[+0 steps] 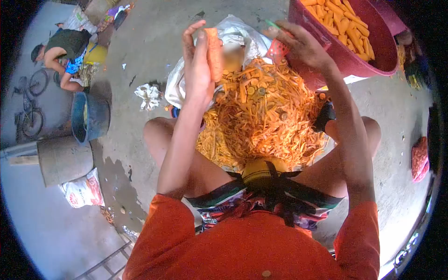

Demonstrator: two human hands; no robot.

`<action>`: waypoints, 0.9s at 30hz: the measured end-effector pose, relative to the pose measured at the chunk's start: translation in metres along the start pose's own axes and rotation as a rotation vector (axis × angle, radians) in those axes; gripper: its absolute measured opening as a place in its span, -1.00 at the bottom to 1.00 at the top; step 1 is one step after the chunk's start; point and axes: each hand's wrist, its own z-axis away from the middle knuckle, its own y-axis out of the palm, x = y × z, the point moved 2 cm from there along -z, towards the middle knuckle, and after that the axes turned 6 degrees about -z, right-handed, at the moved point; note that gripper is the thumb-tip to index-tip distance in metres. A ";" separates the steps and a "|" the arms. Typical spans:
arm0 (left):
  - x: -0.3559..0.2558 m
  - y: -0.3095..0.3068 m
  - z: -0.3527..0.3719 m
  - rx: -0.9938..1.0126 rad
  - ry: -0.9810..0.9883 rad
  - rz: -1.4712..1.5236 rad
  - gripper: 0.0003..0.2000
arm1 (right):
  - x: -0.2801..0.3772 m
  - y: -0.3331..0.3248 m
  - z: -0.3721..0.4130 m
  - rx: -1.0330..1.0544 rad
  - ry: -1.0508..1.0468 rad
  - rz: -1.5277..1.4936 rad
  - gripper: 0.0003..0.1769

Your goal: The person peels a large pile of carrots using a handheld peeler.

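My left hand point(198, 67) is raised, its fingers and thumb closed around an orange carrot point(214, 55) held upright. To the right, my right hand point(305, 49) is closed on a thin green tool point(272, 24); its kind is hard to make out. The two hands are apart, and the tool does not touch the carrot. Below them a big heap of carrot peelings point(270, 121) with some cut ends lies between my legs. Behind the heap is a white plastic sack point(233, 27). Red mesh point(277, 50) shows just under my right hand.
A large dark-red tub point(385, 56) with many peeled carrots point(343, 25) stands at the upper right. On the left are a blue tub point(79, 114), a bicycle point(31, 105), a printed sack point(83, 189) and another person point(67, 49) bending over. A pink-red sack point(420, 159) lies far right.
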 end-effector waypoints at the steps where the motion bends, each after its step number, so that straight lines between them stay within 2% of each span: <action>1: 0.007 -0.007 -0.005 -0.015 0.000 0.005 -0.72 | 0.005 -0.002 -0.002 0.016 0.001 0.002 -0.50; 3: 0.024 -0.016 -0.009 0.069 -0.289 0.283 -0.74 | 0.026 0.001 0.006 0.102 -0.147 -0.129 -0.56; 4: 0.028 -0.018 -0.007 0.050 -0.462 0.346 -0.76 | 0.033 0.005 0.009 0.104 -0.149 -0.228 -0.57; 7: 0.038 -0.009 -0.004 0.092 -0.610 0.467 -0.79 | 0.062 0.031 0.022 0.059 -0.043 -0.185 -0.56; 8: 0.036 -0.004 0.000 0.095 -0.614 0.469 -0.79 | 0.058 0.038 0.019 0.118 -0.116 -0.179 -0.58; 9: 0.033 0.001 0.004 0.115 -0.605 0.469 -0.80 | 0.055 0.042 0.018 0.114 -0.113 -0.177 -0.58; 11: 0.029 0.009 0.011 0.155 -0.586 0.469 -0.79 | 0.053 0.048 0.018 0.068 -0.297 0.022 -0.59; 12: 0.032 0.005 0.010 0.149 -0.608 0.469 -0.77 | 0.052 0.048 0.018 0.055 -0.307 0.040 -0.59; 16: 0.035 -0.003 0.004 0.142 -0.611 0.465 -0.77 | 0.044 0.051 0.015 0.065 -0.233 0.060 -0.60; 18: 0.036 -0.004 0.005 0.202 -0.582 0.421 -0.74 | 0.042 0.054 0.015 0.032 -0.207 -0.122 -0.62; 22: 0.037 -0.002 0.008 0.231 -0.541 0.466 -0.74 | 0.043 0.054 0.014 0.028 -0.278 -0.280 -0.66; 24: 0.029 0.004 0.012 0.109 -0.600 0.419 -0.76 | 0.043 0.053 0.016 0.056 -0.116 -0.477 -0.67; 27: 0.033 0.002 0.007 0.150 -0.573 0.421 -0.75 | 0.050 0.043 0.020 0.137 -0.054 -0.371 -0.65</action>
